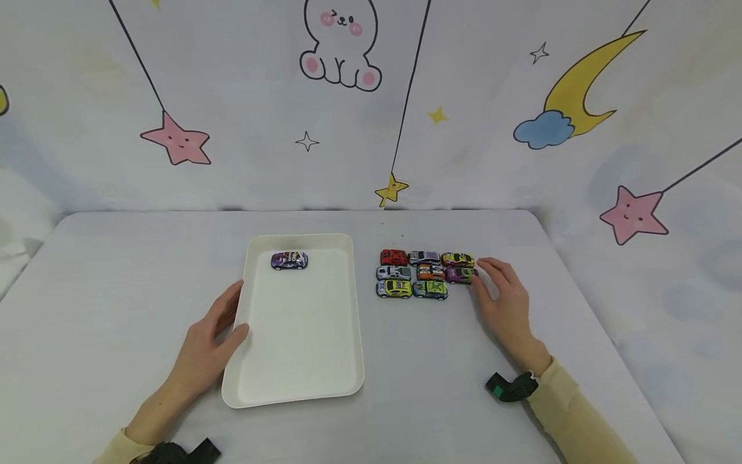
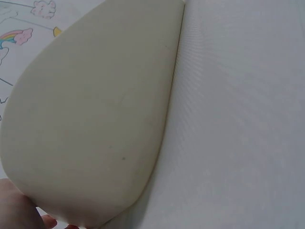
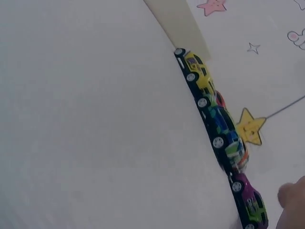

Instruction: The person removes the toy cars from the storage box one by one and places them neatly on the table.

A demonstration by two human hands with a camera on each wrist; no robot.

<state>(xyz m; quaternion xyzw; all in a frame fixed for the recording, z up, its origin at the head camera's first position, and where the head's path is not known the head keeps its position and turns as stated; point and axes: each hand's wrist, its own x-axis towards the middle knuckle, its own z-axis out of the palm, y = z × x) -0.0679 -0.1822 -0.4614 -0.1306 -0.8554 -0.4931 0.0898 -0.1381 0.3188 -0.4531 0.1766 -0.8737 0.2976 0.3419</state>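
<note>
My left hand (image 1: 203, 345) holds the left edge of a white tray (image 1: 355, 322), its thumb over the rim. In the left wrist view, the tray's pale outer wall (image 2: 95, 109) fills much of the frame. A purple-and-white toy car (image 1: 289, 260) sits inside the tray near its far left corner. My right hand (image 1: 507, 306) is at the right end of a group of toy cars, fingers spread and bent. It is nearest to a purple-and-green toy car (image 1: 460, 276) and a yellow toy car (image 1: 458, 260). Whether a fingertip touches either car is unclear.
Several more toy cars stand close together right of the tray, among them a red one (image 1: 393, 257), an orange one (image 1: 431, 272) and a blue-green one (image 1: 430, 289). A white-covered table (image 1: 417, 380) lies beneath everything. Behind it hangs a printed cloth (image 1: 243, 84).
</note>
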